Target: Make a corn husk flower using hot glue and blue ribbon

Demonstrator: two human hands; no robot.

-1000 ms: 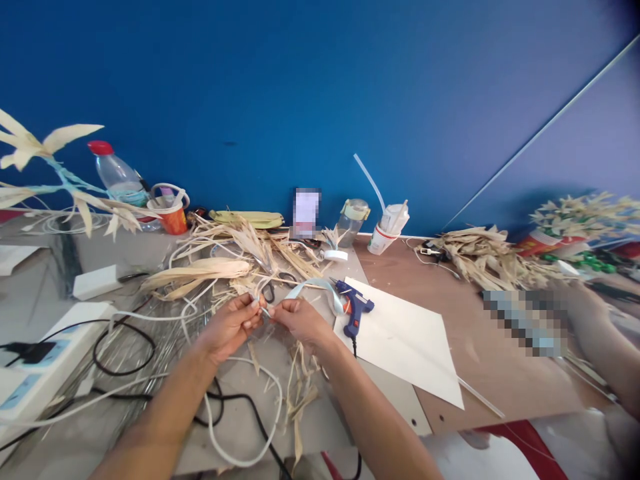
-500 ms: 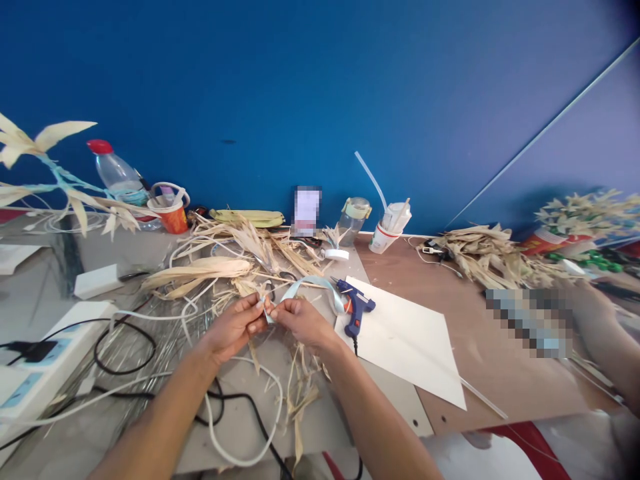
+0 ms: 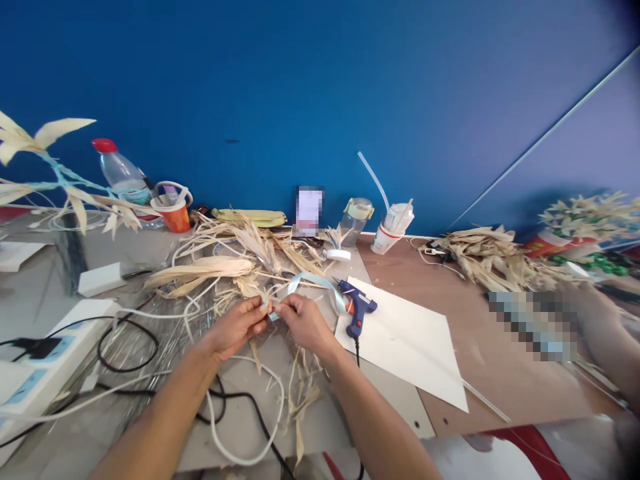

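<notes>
Both hands meet above the middle of the cluttered table. My left hand point(image 3: 243, 325) is closed in a pinch on a small pale piece at its fingertips; what it is stays too small to tell. My right hand point(image 3: 306, 323) pinches the light blue ribbon point(image 3: 320, 279), whose loop arcs up and to the right behind the fingers. A short end of ribbon shows between the hands. Just right of the ribbon, a blue glue gun point(image 3: 357, 306) lies on a white sheet point(image 3: 415, 347). Dried husks point(image 3: 210, 268) lie behind my left hand.
A power strip point(image 3: 65, 360) and looping cables are at the left. Along the wall stand a bottle point(image 3: 120, 175), an orange cup point(image 3: 175, 217), a phone point(image 3: 309, 210), a jar point(image 3: 356, 220) and a white cup point(image 3: 386, 238). Another person's arm point(image 3: 607, 333) reaches in at right.
The view has shifted slightly. My hands stay together, and the fingers of my right hand have moved a little around the ribbon end.
</notes>
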